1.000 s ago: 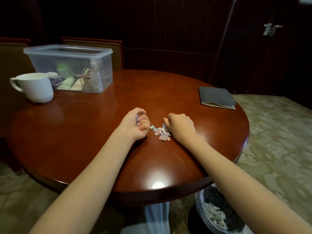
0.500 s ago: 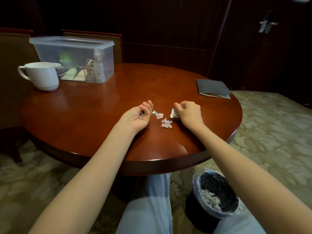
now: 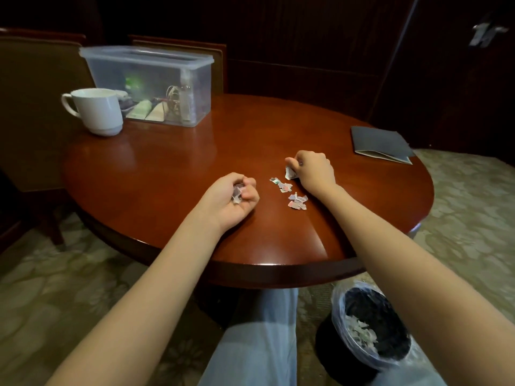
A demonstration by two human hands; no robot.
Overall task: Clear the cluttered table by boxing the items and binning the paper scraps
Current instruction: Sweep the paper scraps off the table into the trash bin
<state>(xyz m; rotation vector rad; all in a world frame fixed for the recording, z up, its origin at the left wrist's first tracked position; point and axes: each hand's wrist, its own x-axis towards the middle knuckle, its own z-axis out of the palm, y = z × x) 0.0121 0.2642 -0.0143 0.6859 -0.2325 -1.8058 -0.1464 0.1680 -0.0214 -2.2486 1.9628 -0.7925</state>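
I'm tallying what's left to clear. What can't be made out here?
All head view.
- In the left hand and right hand, curled fingers hide how many paper scraps each grip holds.
- Inside the plastic box: blurred through cloudy walls; the mug covers one corner.
- The bin: the right forearm covers its right side.
- Print on the loose scraps: too small.

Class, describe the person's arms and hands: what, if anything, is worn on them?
Both forearms are bare to the frame's edge, no sleeves showing. The left hand and right hand wear no gloves, and no watch, bracelet or ring is visible.
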